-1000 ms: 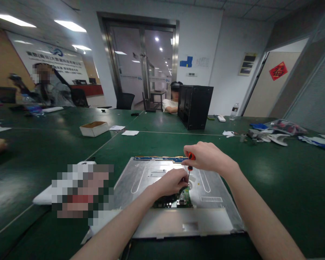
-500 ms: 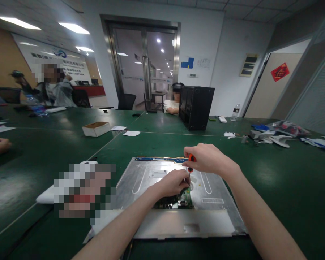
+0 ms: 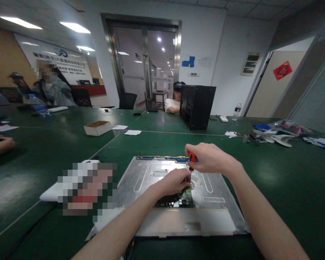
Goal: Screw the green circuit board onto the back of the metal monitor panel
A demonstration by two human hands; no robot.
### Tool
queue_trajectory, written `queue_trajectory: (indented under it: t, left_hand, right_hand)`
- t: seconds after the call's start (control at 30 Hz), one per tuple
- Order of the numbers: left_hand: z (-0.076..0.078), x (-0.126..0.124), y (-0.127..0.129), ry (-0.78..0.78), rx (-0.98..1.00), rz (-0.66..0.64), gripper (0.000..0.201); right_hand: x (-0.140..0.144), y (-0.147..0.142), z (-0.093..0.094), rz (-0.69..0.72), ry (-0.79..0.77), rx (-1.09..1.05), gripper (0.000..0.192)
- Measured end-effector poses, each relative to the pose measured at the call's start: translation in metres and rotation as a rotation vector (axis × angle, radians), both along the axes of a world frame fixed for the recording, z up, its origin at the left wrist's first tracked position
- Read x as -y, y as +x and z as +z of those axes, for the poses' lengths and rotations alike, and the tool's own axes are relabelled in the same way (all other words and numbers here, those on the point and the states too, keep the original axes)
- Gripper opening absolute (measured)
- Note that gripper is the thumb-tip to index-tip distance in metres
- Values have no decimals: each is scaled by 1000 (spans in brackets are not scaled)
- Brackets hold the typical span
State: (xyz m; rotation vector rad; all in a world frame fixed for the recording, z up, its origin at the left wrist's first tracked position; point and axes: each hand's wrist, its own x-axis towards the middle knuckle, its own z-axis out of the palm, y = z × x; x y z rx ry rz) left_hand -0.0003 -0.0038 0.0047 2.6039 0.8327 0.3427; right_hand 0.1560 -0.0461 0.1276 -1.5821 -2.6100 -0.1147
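Little has moved since the earlier frame beyond a slight drift of the view: on the table (image 3: 157, 143), the metal panel (image 3: 219, 186) lies at six o'clock. Over it, the right grip (image 3: 207, 158) is wrapped round the screwdriver (image 3: 192, 157), held nearly upright, tip toward six o'clock and the circuit board (image 3: 188, 197); nearer that tip, at nine o'clock, the left grip (image 3: 173, 182) hides its pinch, holding what I cannot tell.

Head-worn view, facing forward, angled down
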Motion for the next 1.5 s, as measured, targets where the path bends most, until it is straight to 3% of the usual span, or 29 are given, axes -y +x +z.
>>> queue_trajectory:
  t: [0.53,0.67,0.83,1.0,1.1,1.23,1.5]
  left_hand:
    - [1,0,-1,6,8,-28,9]
    - [0,0,-1,10,8,-33,8]
    - [-1,-1,-1,12,12,-39,9]
    - [-2,-1,-1,26,7,-29,6]
    - [-2,-1,-1,34,0,-24,6]
    - [-3,-2,-1,37,-4,-19,5]
    - [-3,-1,-1,38,-12,-7,3]
  right_hand:
    - [-4,-1,1,-66,20,25,21]
    - [-4,1,0,-44,19,22,12]
    - [-3,1,0,-5,16,12,16]
    - [-5,-1,0,-69,29,33,21]
    - [-5,1,0,-51,19,28,10]
    - [-3,2,0,-23,15,13,17]
    - [-4,1,0,-39,38,28,11]
